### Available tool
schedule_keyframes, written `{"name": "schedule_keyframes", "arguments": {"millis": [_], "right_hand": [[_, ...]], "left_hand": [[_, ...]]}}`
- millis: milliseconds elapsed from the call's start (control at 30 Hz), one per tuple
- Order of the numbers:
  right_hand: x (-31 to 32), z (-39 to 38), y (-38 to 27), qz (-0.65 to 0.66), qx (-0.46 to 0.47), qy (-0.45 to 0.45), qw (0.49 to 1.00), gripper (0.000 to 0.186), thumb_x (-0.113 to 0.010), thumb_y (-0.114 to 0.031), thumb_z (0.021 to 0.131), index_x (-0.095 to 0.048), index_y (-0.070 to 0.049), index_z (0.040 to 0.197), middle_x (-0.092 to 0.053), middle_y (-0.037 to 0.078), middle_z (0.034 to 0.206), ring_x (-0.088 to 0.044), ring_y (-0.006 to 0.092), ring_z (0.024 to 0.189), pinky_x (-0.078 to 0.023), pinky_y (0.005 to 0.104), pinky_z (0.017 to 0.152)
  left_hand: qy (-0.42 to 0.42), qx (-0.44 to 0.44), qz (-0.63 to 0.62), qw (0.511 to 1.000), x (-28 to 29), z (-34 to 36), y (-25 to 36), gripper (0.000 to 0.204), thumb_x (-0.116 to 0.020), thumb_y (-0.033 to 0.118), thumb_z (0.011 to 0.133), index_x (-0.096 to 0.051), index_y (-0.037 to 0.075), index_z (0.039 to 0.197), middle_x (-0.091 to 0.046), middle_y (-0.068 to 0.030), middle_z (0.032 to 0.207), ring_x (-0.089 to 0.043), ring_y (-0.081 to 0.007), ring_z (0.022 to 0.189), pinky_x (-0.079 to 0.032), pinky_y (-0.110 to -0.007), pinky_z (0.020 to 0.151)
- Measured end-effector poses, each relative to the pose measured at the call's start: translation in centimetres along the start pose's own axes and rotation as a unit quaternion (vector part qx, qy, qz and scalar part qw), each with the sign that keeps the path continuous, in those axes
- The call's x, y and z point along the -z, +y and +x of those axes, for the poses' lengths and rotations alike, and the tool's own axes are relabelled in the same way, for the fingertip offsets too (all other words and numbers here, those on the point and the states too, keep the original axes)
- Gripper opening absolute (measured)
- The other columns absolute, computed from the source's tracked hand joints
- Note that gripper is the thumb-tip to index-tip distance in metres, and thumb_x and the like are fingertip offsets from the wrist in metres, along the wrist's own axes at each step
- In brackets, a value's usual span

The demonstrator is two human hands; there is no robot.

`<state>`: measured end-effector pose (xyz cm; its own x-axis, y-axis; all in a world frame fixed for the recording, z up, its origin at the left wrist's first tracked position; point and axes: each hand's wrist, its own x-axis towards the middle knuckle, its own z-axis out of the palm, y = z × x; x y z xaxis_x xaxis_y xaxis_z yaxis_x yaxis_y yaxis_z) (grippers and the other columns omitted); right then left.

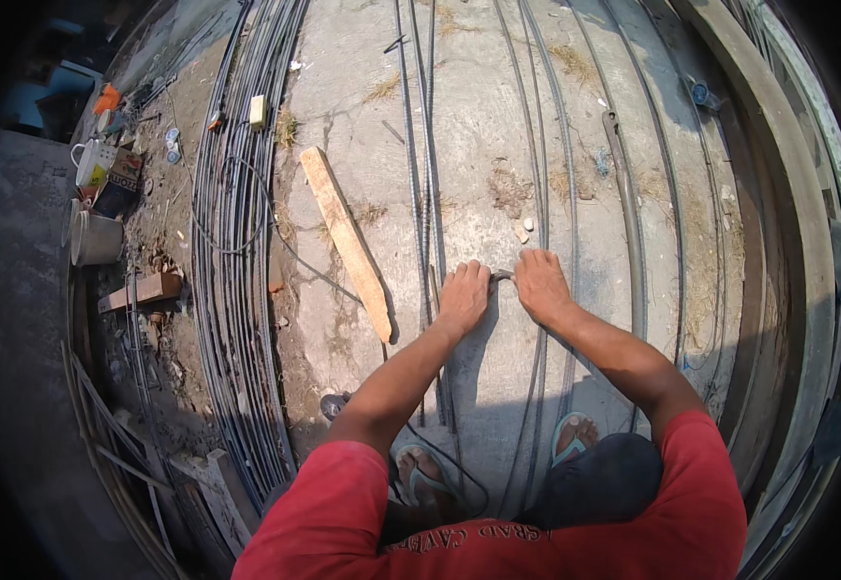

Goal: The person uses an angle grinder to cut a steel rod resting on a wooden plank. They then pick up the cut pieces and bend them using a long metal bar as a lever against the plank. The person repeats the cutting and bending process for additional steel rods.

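Both hands are closed in front of me, close together above the concrete. My left hand [466, 294] and my right hand [540, 285] grip one dark, slightly curved length [503, 275], of which only a short piece shows between them. Whether it is cable or bar I cannot tell; my fingers hide the rest. Ribbed steel bars [426, 174] lie lengthwise just left of my left hand. More thin bars [539, 174] run beneath and beyond my right hand. Two small pale stones [523, 230] lie just past the hands.
A wooden board [346, 242] lies at the left, beside a thick bundle of steel bars [232, 193] with a yellowish block [258, 111] on it. A black cable [319, 274] crosses the ground. Further left stands a bucket [98, 239]. On the right lies a thicker pipe [625, 208].
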<state>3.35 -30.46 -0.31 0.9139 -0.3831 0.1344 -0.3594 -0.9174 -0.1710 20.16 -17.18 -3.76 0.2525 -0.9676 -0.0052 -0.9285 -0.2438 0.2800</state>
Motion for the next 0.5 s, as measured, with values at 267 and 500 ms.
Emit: {"name": "schedule_keyframes", "arguments": {"millis": [267, 500], "right_hand": [[1.0, 1.3, -1.0, 0.097, 0.001, -0.059, 0.994, 0.032, -0.054, -0.031, 0.107, -0.063, -0.004, 0.094, -0.071, 0.014, 0.072, -0.071, 0.0303, 0.069, -0.046, 0.0455, 0.080], [-0.9, 2.1, -0.4, 0.050, -0.037, -0.045, 0.997, 0.045, -0.050, -0.036, 0.109, -0.070, -0.004, 0.085, -0.073, 0.018, 0.073, -0.071, 0.0330, 0.064, -0.045, 0.0496, 0.097]], "left_hand": [[-0.058, 0.065, -0.200, 0.976, 4.0, -1.0, -1.5, 0.036, -0.053, 0.034, 0.109, -0.060, 0.001, 0.095, -0.069, -0.0278, 0.083, -0.069, -0.0479, 0.082, -0.050, -0.059, 0.070], [-0.036, 0.215, -0.082, 0.973, 3.4, 0.4, 2.4, 0.036, -0.054, 0.033, 0.107, -0.067, 0.000, 0.098, -0.072, -0.0270, 0.085, -0.071, -0.0487, 0.083, -0.052, -0.061, 0.076]]}}
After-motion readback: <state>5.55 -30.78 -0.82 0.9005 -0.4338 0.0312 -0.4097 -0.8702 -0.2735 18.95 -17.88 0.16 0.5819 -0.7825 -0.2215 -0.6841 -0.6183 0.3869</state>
